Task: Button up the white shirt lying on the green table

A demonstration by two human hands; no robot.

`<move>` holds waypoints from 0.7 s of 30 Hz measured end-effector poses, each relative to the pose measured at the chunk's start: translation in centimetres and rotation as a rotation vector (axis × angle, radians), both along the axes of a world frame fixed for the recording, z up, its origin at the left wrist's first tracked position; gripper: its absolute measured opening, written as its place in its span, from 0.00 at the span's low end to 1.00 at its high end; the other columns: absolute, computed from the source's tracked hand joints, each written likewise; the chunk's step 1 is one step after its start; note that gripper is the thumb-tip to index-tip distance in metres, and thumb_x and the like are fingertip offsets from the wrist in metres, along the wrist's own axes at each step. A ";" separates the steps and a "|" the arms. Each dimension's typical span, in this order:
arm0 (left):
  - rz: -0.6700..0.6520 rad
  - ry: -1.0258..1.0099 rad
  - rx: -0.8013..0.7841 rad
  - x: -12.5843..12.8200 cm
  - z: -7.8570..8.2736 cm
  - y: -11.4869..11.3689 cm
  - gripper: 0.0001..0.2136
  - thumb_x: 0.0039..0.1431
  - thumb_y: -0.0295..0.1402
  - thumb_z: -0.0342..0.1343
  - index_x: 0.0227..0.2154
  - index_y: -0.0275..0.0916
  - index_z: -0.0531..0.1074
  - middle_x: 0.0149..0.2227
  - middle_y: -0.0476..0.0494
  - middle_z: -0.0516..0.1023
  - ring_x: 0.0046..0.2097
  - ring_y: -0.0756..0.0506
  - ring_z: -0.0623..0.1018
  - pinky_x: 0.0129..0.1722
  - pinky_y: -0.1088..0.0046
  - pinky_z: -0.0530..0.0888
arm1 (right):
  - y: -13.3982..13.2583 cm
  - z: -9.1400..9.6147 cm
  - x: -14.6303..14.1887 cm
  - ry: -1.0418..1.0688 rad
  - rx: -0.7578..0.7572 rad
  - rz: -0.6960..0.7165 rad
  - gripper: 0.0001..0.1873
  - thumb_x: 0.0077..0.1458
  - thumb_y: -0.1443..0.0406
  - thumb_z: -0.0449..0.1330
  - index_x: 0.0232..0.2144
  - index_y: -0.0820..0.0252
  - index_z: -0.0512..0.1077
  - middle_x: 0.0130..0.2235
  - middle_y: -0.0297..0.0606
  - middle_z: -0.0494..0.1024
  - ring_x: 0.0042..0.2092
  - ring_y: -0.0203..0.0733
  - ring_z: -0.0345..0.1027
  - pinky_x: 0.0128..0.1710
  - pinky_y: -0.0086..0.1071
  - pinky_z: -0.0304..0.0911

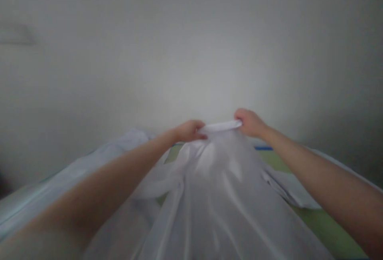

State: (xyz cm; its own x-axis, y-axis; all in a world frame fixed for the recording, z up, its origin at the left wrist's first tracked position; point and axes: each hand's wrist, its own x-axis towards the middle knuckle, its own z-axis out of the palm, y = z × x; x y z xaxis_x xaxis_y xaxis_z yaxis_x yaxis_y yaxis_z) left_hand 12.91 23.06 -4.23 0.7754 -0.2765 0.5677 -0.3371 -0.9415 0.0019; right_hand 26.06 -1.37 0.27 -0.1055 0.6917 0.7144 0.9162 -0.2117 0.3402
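Note:
A white, slightly shiny garment (221,196) with sleeves spreads down from both hands toward me, falling in long folds. My left hand (190,130) grips the left end of its narrow stiff collar band (221,126), with fingers above and thumb below. At the opposite end, my right hand (250,122) is closed round the band, which stretches nearly straight between the two. One sleeve (295,188) lies out to the right under my right forearm. Motion blur softens the fingers and fabric.
Beneath the garment is a green surface (332,228) with a blue edge (263,148) at the back. More white cloth (110,152) lies at the left, partly behind my left arm. A plain grey wall (191,52) rises directly behind.

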 end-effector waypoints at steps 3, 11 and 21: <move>0.038 -0.098 0.107 -0.7 1.3 0.3 0.21 0.42 0.50 0.59 0.32 0.37 0.72 0.33 0.45 0.73 0.35 0.47 0.71 0.34 0.75 0.63 | 0.1 -0.3 -0.3 -0.014 -0.089 -0.015 0.03 0.40 0.70 0.56 0.22 0.62 0.63 0.28 0.35 0.64 0.31 0.35 0.56 0.30 0.27 0.49; 0.102 0.321 0.015 -0.8 3.7 -4.6 0.24 0.44 0.57 0.52 0.24 0.36 0.73 0.21 0.48 0.71 0.25 0.49 0.69 0.28 0.74 0.62 | 3.1 -1.2 -2.3 0.022 -0.156 0.056 0.10 0.37 0.73 0.57 0.27 0.62 0.67 0.32 0.36 0.66 0.34 0.37 0.58 0.35 0.28 0.53; -0.212 0.658 -0.620 4.4 1.3 -6.5 0.15 0.48 0.38 0.54 0.39 0.38 0.71 0.37 0.41 0.77 0.30 0.47 0.74 0.28 0.72 0.69 | -4.9 -5.6 -1.2 0.372 -0.093 -0.116 0.26 0.37 0.71 0.58 0.44 0.61 0.67 0.45 0.43 0.69 0.41 0.39 0.64 0.36 0.30 0.60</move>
State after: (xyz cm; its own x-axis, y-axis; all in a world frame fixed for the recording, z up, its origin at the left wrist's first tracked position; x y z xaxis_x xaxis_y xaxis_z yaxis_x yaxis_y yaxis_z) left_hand 17.34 16.60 -2.88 0.9619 -0.2433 0.1250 -0.2544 -0.6273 0.7360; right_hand 24.87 -6.30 -5.28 0.2313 0.7471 0.6232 0.9522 -0.3051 0.0123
